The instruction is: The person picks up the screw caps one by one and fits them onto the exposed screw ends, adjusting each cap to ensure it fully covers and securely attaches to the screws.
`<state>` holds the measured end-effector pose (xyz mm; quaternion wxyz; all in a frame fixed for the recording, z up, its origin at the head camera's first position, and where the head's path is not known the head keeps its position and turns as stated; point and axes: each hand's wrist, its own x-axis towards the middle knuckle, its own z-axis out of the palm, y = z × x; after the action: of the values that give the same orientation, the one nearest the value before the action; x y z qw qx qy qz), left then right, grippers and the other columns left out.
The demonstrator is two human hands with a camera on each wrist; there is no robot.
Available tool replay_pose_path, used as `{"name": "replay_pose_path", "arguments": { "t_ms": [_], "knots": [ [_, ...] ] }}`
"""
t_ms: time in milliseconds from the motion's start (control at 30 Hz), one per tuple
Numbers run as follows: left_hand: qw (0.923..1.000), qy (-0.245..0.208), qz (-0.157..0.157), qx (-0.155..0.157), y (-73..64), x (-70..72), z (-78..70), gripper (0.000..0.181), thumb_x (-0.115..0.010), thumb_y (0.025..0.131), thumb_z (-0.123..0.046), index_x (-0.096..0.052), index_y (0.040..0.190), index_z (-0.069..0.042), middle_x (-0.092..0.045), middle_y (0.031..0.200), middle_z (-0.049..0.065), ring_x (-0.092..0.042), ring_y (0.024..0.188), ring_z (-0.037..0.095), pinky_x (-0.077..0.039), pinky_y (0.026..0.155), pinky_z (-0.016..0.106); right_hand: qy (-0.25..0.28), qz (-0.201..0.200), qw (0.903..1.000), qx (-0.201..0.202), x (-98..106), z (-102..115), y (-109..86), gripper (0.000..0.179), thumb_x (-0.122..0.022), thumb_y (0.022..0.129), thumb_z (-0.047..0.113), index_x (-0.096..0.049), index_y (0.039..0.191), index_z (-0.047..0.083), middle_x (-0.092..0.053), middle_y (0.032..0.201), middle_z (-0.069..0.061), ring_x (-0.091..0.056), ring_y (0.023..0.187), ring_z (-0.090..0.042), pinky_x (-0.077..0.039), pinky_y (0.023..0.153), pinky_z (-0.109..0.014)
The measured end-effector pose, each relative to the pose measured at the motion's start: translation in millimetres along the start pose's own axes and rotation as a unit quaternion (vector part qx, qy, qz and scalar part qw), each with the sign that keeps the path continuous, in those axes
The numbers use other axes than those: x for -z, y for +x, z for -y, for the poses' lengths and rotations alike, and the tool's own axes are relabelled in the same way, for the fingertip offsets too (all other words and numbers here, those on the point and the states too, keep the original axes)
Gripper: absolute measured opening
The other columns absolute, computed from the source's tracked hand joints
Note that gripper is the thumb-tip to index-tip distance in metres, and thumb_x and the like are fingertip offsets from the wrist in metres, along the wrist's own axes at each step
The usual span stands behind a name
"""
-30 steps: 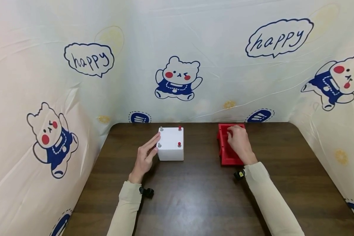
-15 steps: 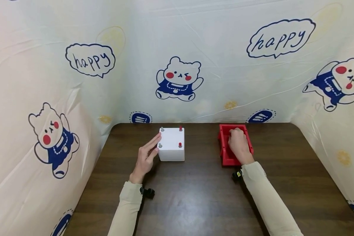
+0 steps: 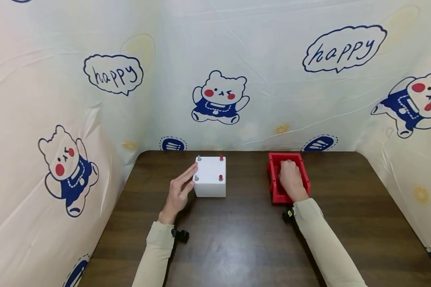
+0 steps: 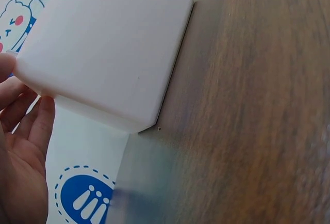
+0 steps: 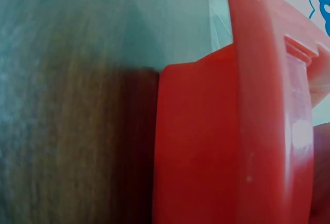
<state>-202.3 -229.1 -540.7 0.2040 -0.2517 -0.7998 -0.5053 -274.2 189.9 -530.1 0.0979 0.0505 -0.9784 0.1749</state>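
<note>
A white box (image 3: 210, 170) stands on the table, with two silver posts (image 3: 196, 178) along its left side and two red-capped posts (image 3: 220, 177) along its right. My left hand (image 3: 174, 196) rests its extended fingers against the box's left side. In the left wrist view, the fingers (image 4: 41, 123) meet the edge of the box. To the right is a red bin (image 3: 281, 199), and my right hand (image 3: 291, 180) reaches down inside it. Its fingertips are hidden, so I cannot tell what they hold. The right wrist view mostly shows the bin's outer wall (image 5: 198, 141).
The dark wooden table (image 3: 230, 239) carries both the box and the bin, set apart near its far edge. A pale printed curtain (image 3: 273, 95) hangs behind the table and along both sides. Each wrist wears a small black camera (image 3: 181, 236).
My right hand has lowered deeper into the red bin and shifted slightly, its fingers sinking out of sight. The left hand stays against the box. The head view has drifted slightly.
</note>
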Motion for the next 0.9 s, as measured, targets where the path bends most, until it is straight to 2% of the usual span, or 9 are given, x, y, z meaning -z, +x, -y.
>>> {"name": "replay_pose_path", "arguments": {
  "t_ms": [333,467,633,900],
  "knots": [
    [0.9999,0.000,-0.002,0.012,0.8,-2.2,-1.0,0.043,-0.056,0.101,0.009,-0.059,0.143,0.013,-0.054,0.155,0.031,-0.051,0.143,0.051,-0.036,0.121,0.017,0.002,0.023,0.9997,-0.005,-4.7,-2.0,0.3,0.019,-0.050,0.096,-0.011,-0.065,0.085,-0.006,-0.063,0.085,-0.026,-0.070,0.076,-0.039,-0.064,0.069,-0.052],
    [0.9999,0.005,-0.004,0.010,0.1,-2.6,-0.2,0.044,-0.057,0.102,0.006,-0.060,0.145,0.009,-0.054,0.157,0.025,-0.053,0.144,0.047,-0.035,0.120,0.016,0.008,0.032,0.9994,-0.009,-5.7,-2.1,1.0,0.019,-0.051,0.096,-0.011,-0.066,0.087,-0.005,-0.063,0.085,-0.025,-0.068,0.075,-0.037,-0.064,0.071,-0.051],
    [1.0000,0.003,0.000,0.005,-0.6,-0.6,0.3,0.045,-0.058,0.104,0.000,-0.060,0.149,-0.001,-0.055,0.159,0.017,-0.053,0.147,0.039,-0.037,0.121,0.018,0.015,0.019,0.9997,-0.006,-4.5,-1.7,0.0,0.018,-0.052,0.093,-0.012,-0.066,0.085,-0.005,-0.063,0.087,-0.025,-0.069,0.076,-0.040,-0.063,0.070,-0.053],
    [1.0000,-0.006,0.003,0.001,-0.4,0.5,1.7,0.046,-0.057,0.105,-0.004,-0.060,0.151,-0.003,-0.054,0.160,0.015,-0.052,0.148,0.036,-0.037,0.121,0.019,0.022,0.016,0.9996,-0.007,-1.7,0.6,-1.4,0.019,-0.052,0.093,-0.011,-0.070,0.089,-0.005,-0.062,0.092,-0.024,-0.068,0.073,-0.037,-0.064,0.068,-0.051]
  ]
}}
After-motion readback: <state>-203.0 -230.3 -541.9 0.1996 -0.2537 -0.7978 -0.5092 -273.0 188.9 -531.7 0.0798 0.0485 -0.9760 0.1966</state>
